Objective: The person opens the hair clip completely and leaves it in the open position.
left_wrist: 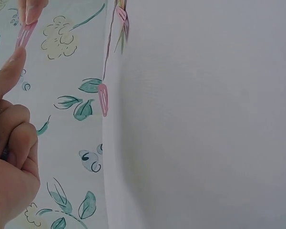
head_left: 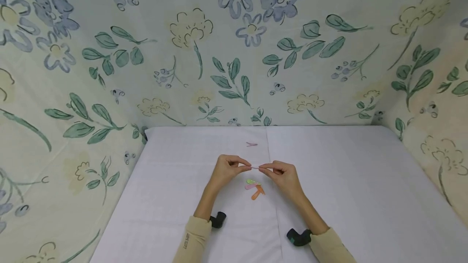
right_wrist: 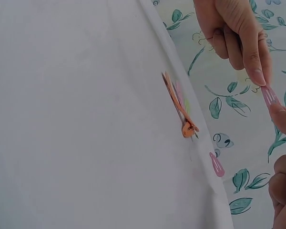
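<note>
Between both hands, above the white table, a pink snap hair clip (head_left: 255, 168) is held by its two ends. My left hand (head_left: 228, 169) pinches one end between thumb and fingertips, and my right hand (head_left: 285, 177) pinches the other the same way. In the left wrist view the held clip (left_wrist: 25, 36) shows its slotted pink face. A second pink snap clip (head_left: 251, 144) lies on the table beyond the hands, looking spread in a V. Nearer the body, a small group holds an orange clip (head_left: 257, 193), a pink clip (head_left: 250, 186) and a green clip (head_left: 251, 181), partly overlapping.
White cloth covers the table (head_left: 175, 198), with a crease running front to back right of the clips. A floral curtain (head_left: 234, 76) hangs behind and at both sides. Black wrist-worn devices (head_left: 218, 220) sit by both beige sleeves (head_left: 193, 236).
</note>
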Motion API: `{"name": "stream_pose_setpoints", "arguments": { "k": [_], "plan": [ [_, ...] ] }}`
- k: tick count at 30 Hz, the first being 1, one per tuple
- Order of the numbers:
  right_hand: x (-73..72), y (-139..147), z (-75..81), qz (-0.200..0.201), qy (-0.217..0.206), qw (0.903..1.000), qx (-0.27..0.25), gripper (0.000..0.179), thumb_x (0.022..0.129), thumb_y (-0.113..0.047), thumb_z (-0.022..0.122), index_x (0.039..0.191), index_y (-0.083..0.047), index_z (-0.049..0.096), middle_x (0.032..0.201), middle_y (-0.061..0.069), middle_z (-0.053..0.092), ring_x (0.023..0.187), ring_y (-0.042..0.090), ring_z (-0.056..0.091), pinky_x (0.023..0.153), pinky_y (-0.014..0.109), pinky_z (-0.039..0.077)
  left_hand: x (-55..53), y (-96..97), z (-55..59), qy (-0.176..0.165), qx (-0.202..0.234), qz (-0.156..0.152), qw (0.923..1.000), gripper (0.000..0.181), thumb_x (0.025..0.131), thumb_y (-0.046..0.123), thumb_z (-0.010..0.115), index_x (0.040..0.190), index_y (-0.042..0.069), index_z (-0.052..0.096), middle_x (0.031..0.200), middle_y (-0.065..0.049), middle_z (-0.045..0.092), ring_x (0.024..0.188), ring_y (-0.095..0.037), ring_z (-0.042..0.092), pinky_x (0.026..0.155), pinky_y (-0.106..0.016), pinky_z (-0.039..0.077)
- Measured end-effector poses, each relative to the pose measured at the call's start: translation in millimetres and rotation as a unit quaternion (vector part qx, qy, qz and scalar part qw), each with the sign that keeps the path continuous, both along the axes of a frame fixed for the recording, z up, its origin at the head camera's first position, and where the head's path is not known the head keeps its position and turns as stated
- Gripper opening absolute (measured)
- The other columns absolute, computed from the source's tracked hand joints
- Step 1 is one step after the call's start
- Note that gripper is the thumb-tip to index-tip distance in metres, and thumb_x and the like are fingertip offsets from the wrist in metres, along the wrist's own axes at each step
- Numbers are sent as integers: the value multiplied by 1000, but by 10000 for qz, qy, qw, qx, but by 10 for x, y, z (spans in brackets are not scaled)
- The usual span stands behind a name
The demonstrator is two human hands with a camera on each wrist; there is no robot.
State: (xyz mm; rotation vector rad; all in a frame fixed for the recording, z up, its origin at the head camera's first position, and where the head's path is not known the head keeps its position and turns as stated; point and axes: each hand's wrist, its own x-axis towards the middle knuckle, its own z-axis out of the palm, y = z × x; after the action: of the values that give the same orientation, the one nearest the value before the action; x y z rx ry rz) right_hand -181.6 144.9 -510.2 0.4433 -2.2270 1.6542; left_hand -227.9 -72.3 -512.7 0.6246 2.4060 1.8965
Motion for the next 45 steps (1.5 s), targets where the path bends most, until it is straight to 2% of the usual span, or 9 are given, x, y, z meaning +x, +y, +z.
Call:
{"name": "stream_pose_setpoints", "arguments": {
  "k": [5,7,10,15,19,30,35,39,45],
  "plan": [
    [-95,48,-194,-19,13,10000,87,12,81,3,83,92,-3,83,55,5,34,55,-1,27,47,22,25,-11,-22,-23,138,-59,-26,9999,8,83,14,86,90,8,84,63,-21,59,52,-6,29,51,-20,27],
    [-109,61,-212,51,87,9999,58,13,81,0,84,93,-6,84,54,3,35,55,-2,28,47,22,26,-9,-25,-22,183,-72,-11,9998,8,83,13,86,90,8,84,64,-22,61,52,-6,29,51,-20,28],
    [-113,60,-202,161,228,9996,-26,12,82,-1,84,93,-6,84,54,2,35,55,-3,27,46,23,26,-6,-18,-17,153,-84,63,9998,7,83,12,86,89,8,84,61,-13,61,51,-6,28,51,-20,28],
    [-134,31,-218,155,547,9984,-8,12,81,3,83,91,-5,84,53,1,34,55,-3,27,45,26,26,-6,12,-21,50,-200,318,9993,5,84,10,86,85,6,83,49,6,42,47,-6,25,47,-20,26],
    [-191,1,-227,-92,572,9983,41,12,82,1,84,89,-8,83,52,-2,33,54,-3,25,45,24,24,-41,59,-12,218,-282,512,9981,3,84,5,85,81,6,83,47,7,33,47,-6,26,46,-20,26],
    [-392,-46,-261,-504,463,9975,173,5,81,2,85,82,-1,82,50,-3,30,50,-5,20,46,14,17,-199,185,-4,746,-866,880,9895,7,80,-1,84,76,3,81,49,7,39,48,-3,32,47,-18,28],
    [-447,-25,-281,-542,269,9978,282,4,83,-3,85,85,-2,82,52,-6,32,50,-3,24,47,15,20,-255,194,-8,650,-997,846,9893,6,81,1,85,77,3,82,50,8,41,48,-3,34,47,-18,27],
    [-514,-5,-300,-468,61,9983,331,5,84,-6,85,87,-4,83,52,-7,31,50,-1,24,47,17,21,-333,144,-10,423,-979,620,9924,3,83,3,85,81,2,82,49,5,40,48,-5,30,47,-19,25],
    [-606,33,-320,-262,-277,9987,335,4,85,-7,85,88,-6,84,50,-6,33,47,-4,23,45,16,21,-465,82,-34,155,-1079,367,9934,6,84,10,86,85,4,84,52,-3,52,48,-5,29,47,-18,25]
  ]
}}
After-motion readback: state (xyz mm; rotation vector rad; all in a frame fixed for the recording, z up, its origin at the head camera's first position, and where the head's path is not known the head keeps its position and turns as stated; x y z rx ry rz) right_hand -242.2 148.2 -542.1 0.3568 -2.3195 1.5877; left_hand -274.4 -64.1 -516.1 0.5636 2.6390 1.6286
